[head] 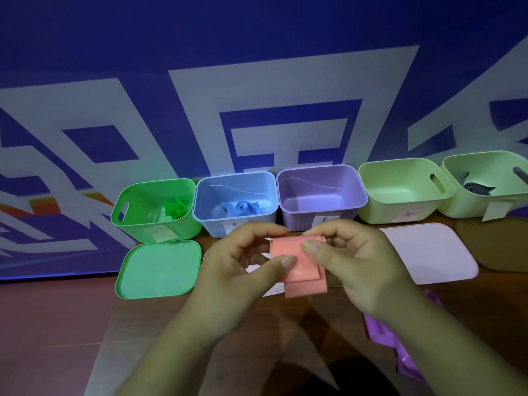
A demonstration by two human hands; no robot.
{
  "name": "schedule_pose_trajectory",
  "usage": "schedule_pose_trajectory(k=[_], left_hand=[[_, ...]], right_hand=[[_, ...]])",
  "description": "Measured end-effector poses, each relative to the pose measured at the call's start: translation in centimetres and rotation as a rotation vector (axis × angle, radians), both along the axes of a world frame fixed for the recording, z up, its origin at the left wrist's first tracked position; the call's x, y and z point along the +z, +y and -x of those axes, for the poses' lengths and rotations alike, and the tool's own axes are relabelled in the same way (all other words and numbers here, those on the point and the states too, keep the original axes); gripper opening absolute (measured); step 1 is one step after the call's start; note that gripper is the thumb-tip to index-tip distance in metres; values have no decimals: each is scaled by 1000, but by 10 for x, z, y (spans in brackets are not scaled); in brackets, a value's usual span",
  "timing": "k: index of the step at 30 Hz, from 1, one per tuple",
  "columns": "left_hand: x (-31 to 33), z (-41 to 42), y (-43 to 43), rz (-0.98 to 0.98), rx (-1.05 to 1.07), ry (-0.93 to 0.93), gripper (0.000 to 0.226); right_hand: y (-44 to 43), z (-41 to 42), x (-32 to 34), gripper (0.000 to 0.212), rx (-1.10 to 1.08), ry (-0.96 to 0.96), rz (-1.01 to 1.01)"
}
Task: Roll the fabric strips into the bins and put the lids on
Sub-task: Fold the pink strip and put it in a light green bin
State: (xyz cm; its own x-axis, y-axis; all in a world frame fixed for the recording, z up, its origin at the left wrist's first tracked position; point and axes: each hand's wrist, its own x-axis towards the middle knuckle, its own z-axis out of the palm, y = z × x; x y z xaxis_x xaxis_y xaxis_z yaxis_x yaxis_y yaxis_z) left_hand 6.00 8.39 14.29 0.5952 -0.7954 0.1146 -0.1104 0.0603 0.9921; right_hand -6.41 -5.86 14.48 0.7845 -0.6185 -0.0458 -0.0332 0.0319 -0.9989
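1. Purple lid (381, 337): nearest, at the right, largely hidden under the right forearm.
2. Left hand (237, 261) and right hand (351, 261): fingers curled, both pinching the folded pink strip (297, 264) above the table.
3. Green lid (160, 268) and pale lid (431, 252): lying flat.
4. 5 open bins (320, 181) in a row; the rightmost bin (485, 167) is cut off by the frame edge.

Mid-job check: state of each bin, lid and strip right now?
Green bin: open, green roll inside.
Blue bin: open, blue roll inside.
Purple bin: open, empty.
Pale green bin: open, empty.
Rightmost bin: open, dark strip inside.
Green lid: off, on table.
Pink lid: off, on table.
Pink strip: wrapped in flat layers, pinched by left hand and right hand.
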Motion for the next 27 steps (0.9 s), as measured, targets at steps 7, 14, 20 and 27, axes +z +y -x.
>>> schedule_pose_trajectory(k=[7,14,20,27], left_hand=[[3,-1,1,11,-18,-85,32],[1,0,2,11,19,-24,28],[4,4,-1,22,41,110,22],[3,3,-1,-12,73,160,13]], right_hand=[[3,-3,7,28,-11,47,-37],[2,-3,5,25,28,62,-10],[2,0,2,19,73,-50,-27],[6,4,2,23,109,-73,11]])
